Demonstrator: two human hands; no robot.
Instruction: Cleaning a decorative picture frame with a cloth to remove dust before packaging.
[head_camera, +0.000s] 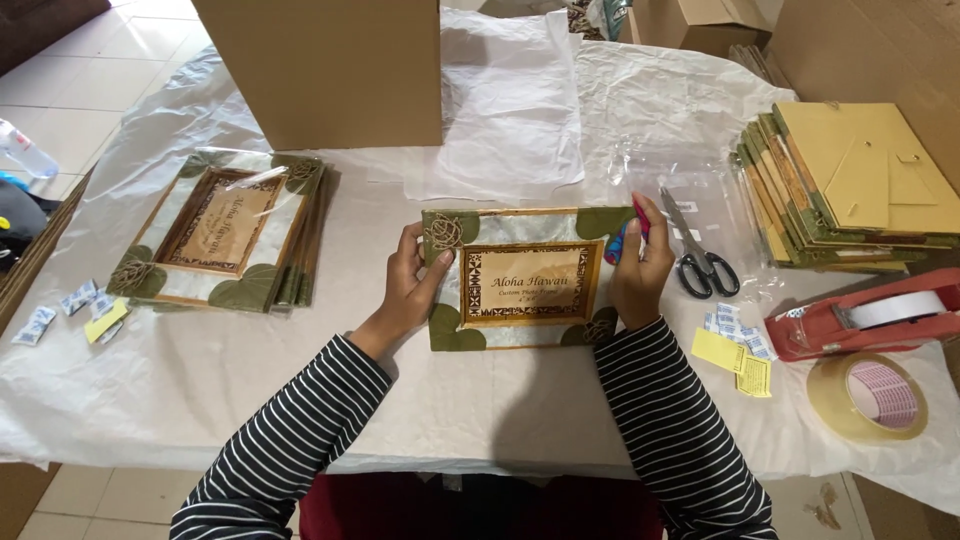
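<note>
A photo frame (520, 280) with green leaf corners and a tan printed insert lies flat on the white-covered table (200, 380) in front of me. My left hand (410, 285) grips its left edge, thumb on the front. My right hand (640, 265) rests against its right edge and also pinches a small red and blue object (628, 238), too hidden to identify. Both arms wear black and white striped sleeves.
A stack of similar frames in clear wrap (225, 235) sits at left. Black scissors (695, 250), a red tape dispenser (865, 315), a tape roll (868, 397), yellow slips (735, 360) and small packets lie at right. Face-down frames (850, 190) are stacked far right; a cardboard box (330, 70) stands behind.
</note>
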